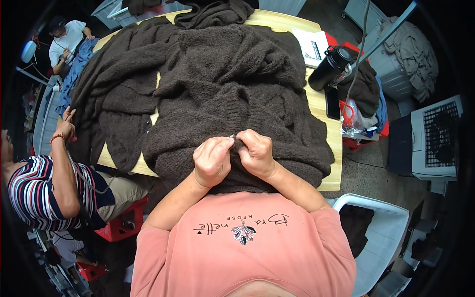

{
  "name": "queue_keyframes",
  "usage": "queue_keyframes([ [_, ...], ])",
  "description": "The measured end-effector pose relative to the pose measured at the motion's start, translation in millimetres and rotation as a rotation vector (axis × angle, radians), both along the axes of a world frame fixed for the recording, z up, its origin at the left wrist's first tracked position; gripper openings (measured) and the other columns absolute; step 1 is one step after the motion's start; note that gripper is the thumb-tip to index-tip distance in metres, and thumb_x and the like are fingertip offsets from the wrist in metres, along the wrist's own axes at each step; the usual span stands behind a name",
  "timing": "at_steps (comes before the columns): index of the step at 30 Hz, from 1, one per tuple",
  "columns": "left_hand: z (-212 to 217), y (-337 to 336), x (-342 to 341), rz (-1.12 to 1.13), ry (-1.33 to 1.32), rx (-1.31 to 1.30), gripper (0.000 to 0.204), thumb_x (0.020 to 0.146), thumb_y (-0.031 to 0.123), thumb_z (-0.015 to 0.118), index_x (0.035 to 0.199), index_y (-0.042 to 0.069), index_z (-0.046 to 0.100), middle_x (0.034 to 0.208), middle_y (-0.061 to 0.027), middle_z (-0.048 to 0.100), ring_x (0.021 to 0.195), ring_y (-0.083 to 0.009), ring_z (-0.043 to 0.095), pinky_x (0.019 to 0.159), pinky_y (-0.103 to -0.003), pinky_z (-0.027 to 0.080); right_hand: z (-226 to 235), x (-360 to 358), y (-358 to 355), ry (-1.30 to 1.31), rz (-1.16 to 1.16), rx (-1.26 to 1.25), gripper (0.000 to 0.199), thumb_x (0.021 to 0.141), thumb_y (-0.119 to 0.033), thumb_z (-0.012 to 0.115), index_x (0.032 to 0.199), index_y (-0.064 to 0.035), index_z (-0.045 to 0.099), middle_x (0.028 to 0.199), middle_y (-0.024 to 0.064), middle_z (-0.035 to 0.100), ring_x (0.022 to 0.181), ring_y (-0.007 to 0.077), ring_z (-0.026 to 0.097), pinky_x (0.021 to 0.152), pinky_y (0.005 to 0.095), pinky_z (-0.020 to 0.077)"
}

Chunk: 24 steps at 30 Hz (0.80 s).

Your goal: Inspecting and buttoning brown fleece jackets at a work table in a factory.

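Note:
A dark brown knit garment (pixel 217 109) lies bunched in front of me and spreads to the near edge of the wooden table (pixel 336 163). On its near part my left hand (pixel 213 161) is closed in a pinch, with a tiny shiny tip at the thumb and forefinger that is too small to name. Right beside it my right hand (pixel 257 152) is closed as well, its fingertips gripping a bit of the knit. The two hands almost touch, knuckles up.
More brown knitwear (pixel 126 94) covers the table's left side, where a co-worker's hand (pixel 65 126) rests. At the right stand a black bottle (pixel 330 67), a phone (pixel 333 103) and a red crate (pixel 368 140). A white bin (pixel 381 237) sits near my right elbow.

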<state>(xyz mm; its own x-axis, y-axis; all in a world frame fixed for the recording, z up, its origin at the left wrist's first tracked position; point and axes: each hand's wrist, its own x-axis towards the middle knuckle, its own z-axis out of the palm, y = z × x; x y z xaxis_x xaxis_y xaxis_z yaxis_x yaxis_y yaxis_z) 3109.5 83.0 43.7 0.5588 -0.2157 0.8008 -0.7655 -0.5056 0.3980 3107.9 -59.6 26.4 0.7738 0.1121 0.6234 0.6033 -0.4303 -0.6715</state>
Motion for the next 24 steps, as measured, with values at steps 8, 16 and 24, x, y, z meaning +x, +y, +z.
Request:
queue_keyframes([
  [8, -2.4, 3.4, -6.4, -0.033, 0.232, -0.16, 0.022, 0.067, -0.014, 0.059, 0.084, 0.0, 0.058, 0.073, -0.0132, 0.06, 0.063, -0.0255, 0.061, 0.054, -0.03, 0.05, 6.5, 2.9, -4.7, -0.037, 0.113, -0.077, 0.028, 0.057, 0.01, 0.052, 0.083, 0.0004, 0.053, 0.071, 0.0135, 0.054, 0.062, 0.0305, 0.057, 0.052, 0.0363, 0.0466],
  [16, -1.6, -0.1, -5.4, -0.05, 0.153, -0.124, 0.022, 0.067, -0.014, 0.059, 0.083, 0.0, 0.057, 0.071, -0.0129, 0.059, 0.061, -0.0253, 0.06, 0.053, -0.031, 0.05, 5.7, -6.7, -6.5, -0.049, 0.092, -0.108, 0.023, 0.055, 0.009, 0.052, 0.076, 0.0006, 0.055, 0.061, 0.0126, 0.051, 0.052, 0.0285, 0.054, 0.046, 0.0349, 0.0433],
  [24, -13.4, -6.6, -7.1, 0.023, 0.113, -0.169, 0.02, 0.071, -0.014, 0.058, 0.085, 0.0, 0.058, 0.069, -0.013, 0.057, 0.057, -0.0219, 0.057, 0.05, -0.029, 0.045, 2.7, 2.8, 2.2, -0.087, -0.022, -0.043, 0.014, 0.056, 0.005, 0.052, 0.067, -0.0027, 0.049, 0.058, 0.0118, 0.047, 0.051, 0.0287, 0.052, 0.044, 0.0361, 0.0419],
])
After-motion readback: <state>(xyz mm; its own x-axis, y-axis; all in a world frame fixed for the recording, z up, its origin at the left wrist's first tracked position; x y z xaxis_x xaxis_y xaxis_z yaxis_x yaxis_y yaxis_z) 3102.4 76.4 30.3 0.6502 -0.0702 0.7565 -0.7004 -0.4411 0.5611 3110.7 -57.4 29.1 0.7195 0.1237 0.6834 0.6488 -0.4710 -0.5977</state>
